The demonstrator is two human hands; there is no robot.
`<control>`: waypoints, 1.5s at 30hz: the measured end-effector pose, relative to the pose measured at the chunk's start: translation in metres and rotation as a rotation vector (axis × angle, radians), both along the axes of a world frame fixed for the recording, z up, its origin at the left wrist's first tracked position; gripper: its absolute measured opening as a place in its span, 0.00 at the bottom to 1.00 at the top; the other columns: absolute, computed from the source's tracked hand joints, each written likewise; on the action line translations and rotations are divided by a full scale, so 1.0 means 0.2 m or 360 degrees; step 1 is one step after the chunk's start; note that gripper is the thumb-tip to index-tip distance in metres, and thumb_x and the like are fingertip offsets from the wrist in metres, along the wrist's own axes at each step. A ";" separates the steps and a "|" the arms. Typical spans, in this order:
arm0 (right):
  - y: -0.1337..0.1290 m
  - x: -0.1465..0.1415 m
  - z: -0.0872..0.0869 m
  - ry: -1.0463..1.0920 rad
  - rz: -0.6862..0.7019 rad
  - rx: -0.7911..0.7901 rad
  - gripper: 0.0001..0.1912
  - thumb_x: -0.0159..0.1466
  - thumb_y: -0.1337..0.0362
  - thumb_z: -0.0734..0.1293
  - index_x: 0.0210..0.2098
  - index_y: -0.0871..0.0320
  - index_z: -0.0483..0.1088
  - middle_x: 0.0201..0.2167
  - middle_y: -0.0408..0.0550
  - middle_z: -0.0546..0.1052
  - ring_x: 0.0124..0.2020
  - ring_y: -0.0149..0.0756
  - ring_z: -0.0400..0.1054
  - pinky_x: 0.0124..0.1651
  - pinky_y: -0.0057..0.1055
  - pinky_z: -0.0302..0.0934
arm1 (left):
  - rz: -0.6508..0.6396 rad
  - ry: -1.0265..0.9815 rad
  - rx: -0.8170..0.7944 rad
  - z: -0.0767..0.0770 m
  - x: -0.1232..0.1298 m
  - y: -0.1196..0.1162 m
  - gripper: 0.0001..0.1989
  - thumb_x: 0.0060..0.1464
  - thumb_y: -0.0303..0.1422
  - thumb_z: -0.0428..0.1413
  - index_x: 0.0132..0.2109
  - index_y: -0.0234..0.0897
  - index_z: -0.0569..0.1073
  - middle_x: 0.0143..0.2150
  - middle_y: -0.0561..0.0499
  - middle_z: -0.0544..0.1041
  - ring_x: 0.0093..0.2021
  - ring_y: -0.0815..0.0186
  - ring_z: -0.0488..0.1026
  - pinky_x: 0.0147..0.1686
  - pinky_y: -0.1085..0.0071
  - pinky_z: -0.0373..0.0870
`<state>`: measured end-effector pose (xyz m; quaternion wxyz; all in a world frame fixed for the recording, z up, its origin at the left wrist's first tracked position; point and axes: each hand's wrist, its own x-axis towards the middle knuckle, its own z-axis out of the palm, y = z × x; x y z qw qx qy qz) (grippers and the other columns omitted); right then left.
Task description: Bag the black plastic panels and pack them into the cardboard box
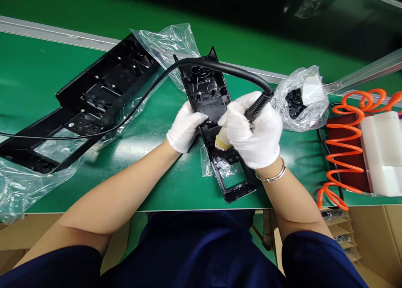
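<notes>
My left hand (185, 128), in a white glove, grips the left edge of a long black plastic housing (213, 103), its thumb lying over the rim. The housing is tilted over the green bench, its ribbed inner side facing up and a rectangular opening at its near end. My right hand (254, 131), also gloved in white, is closed around a corded hand tool (256, 107). A thick black cable runs from the tool up and off to the left. The tool's yellowish round end (222, 141) is over the housing's inside; whether it touches is unclear.
A larger black plastic housing (109, 86) lies on clear plastic film (19, 187) at the left. At the right are a clear bag with black parts (298, 99), a coiled orange air hose (345, 143) and a white block (383, 154). Cardboard boxes (370, 229) stand below the bench edge.
</notes>
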<state>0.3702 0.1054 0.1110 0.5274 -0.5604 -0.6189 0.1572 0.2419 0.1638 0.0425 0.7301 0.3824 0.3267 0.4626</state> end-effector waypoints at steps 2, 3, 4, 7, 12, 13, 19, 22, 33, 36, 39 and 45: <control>0.00 0.00 -0.01 -0.0013 -0.0026 -0.0005 0.14 0.72 0.54 0.61 0.32 0.53 0.60 0.24 0.38 0.69 0.28 0.31 0.73 0.36 0.30 0.72 | -0.0003 -0.0003 -0.0010 0.00 0.00 0.00 0.16 0.44 0.28 0.67 0.42 0.40 0.75 0.43 0.51 0.83 0.50 0.52 0.79 0.57 0.55 0.74; 0.00 0.00 -0.01 -0.0024 -0.0036 -0.0001 0.14 0.72 0.54 0.61 0.32 0.52 0.60 0.24 0.37 0.69 0.27 0.30 0.73 0.36 0.29 0.72 | -0.0007 -0.0008 -0.0015 0.00 0.00 0.00 0.17 0.44 0.28 0.67 0.43 0.40 0.75 0.43 0.51 0.83 0.50 0.52 0.79 0.57 0.55 0.74; 0.00 -0.01 0.00 -0.0038 -0.0043 0.0003 0.14 0.72 0.54 0.61 0.32 0.52 0.60 0.24 0.37 0.69 0.27 0.30 0.72 0.35 0.29 0.72 | -0.0013 -0.0011 -0.0021 0.00 0.00 0.00 0.17 0.44 0.28 0.67 0.43 0.40 0.75 0.43 0.50 0.83 0.51 0.52 0.79 0.57 0.55 0.74; 0.00 -0.01 0.01 -0.0096 -0.0079 0.0016 0.14 0.72 0.54 0.61 0.32 0.52 0.59 0.23 0.36 0.69 0.24 0.29 0.70 0.32 0.28 0.71 | -0.0020 -0.0008 -0.0055 0.00 0.00 0.00 0.17 0.44 0.29 0.67 0.43 0.40 0.75 0.44 0.50 0.83 0.51 0.53 0.79 0.56 0.57 0.74; 0.01 -0.03 0.02 -0.0099 -0.0081 -0.0068 0.12 0.71 0.56 0.60 0.32 0.52 0.57 0.23 0.36 0.67 0.21 0.29 0.68 0.29 0.30 0.70 | -0.0024 -0.0004 -0.0068 0.00 0.00 0.00 0.17 0.43 0.29 0.68 0.42 0.39 0.75 0.43 0.50 0.83 0.50 0.54 0.78 0.56 0.57 0.74; 0.01 -0.03 0.02 -0.0083 -0.0065 -0.0072 0.12 0.70 0.56 0.60 0.32 0.52 0.57 0.23 0.37 0.67 0.21 0.30 0.68 0.29 0.31 0.70 | -0.0026 -0.0004 -0.0059 0.00 0.00 0.00 0.17 0.43 0.30 0.69 0.42 0.39 0.75 0.43 0.49 0.83 0.50 0.53 0.78 0.56 0.57 0.74; 0.01 -0.02 0.01 -0.0099 -0.0015 -0.0097 0.13 0.71 0.53 0.62 0.34 0.53 0.60 0.26 0.39 0.69 0.29 0.34 0.75 0.33 0.30 0.73 | -0.0036 -0.0003 -0.0029 0.01 0.00 0.00 0.16 0.44 0.32 0.70 0.41 0.41 0.76 0.43 0.50 0.84 0.49 0.53 0.79 0.55 0.57 0.76; 0.00 -0.02 0.00 -0.0058 0.0007 -0.0113 0.14 0.72 0.52 0.61 0.34 0.53 0.61 0.26 0.39 0.69 0.32 0.35 0.77 0.35 0.30 0.74 | -0.0048 -0.0013 -0.0032 0.01 0.00 0.00 0.16 0.44 0.32 0.70 0.41 0.40 0.76 0.43 0.49 0.84 0.51 0.51 0.79 0.56 0.56 0.75; 0.00 -0.04 0.04 -0.0067 -0.0153 -0.0195 0.17 0.72 0.51 0.60 0.31 0.54 0.60 0.24 0.39 0.70 0.27 0.31 0.75 0.29 0.26 0.69 | -0.0102 -0.0015 0.0029 0.02 0.00 0.00 0.15 0.46 0.31 0.70 0.42 0.37 0.77 0.42 0.47 0.83 0.50 0.51 0.80 0.56 0.56 0.76; 0.00 -0.04 0.05 -0.0094 -0.0080 -0.0268 0.16 0.71 0.51 0.61 0.31 0.54 0.60 0.24 0.39 0.70 0.29 0.32 0.76 0.28 0.25 0.68 | -0.0091 0.0000 0.0056 0.03 0.00 0.00 0.15 0.46 0.32 0.70 0.41 0.38 0.77 0.43 0.48 0.84 0.50 0.52 0.80 0.56 0.56 0.77; 0.00 -0.04 0.06 -0.0119 -0.0056 -0.0342 0.16 0.71 0.51 0.60 0.32 0.54 0.60 0.25 0.39 0.71 0.30 0.33 0.76 0.29 0.26 0.68 | -0.0106 0.0008 0.0072 0.03 0.00 0.00 0.15 0.46 0.34 0.71 0.40 0.39 0.77 0.42 0.48 0.84 0.50 0.51 0.80 0.57 0.56 0.77; 0.00 -0.03 0.10 -0.0150 -0.0175 -0.0351 0.15 0.71 0.52 0.58 0.31 0.53 0.60 0.24 0.39 0.73 0.23 0.32 0.72 0.31 0.30 0.68 | -0.0090 -0.0031 0.0061 0.04 0.01 0.00 0.14 0.45 0.32 0.69 0.41 0.39 0.79 0.43 0.49 0.84 0.51 0.52 0.80 0.56 0.56 0.77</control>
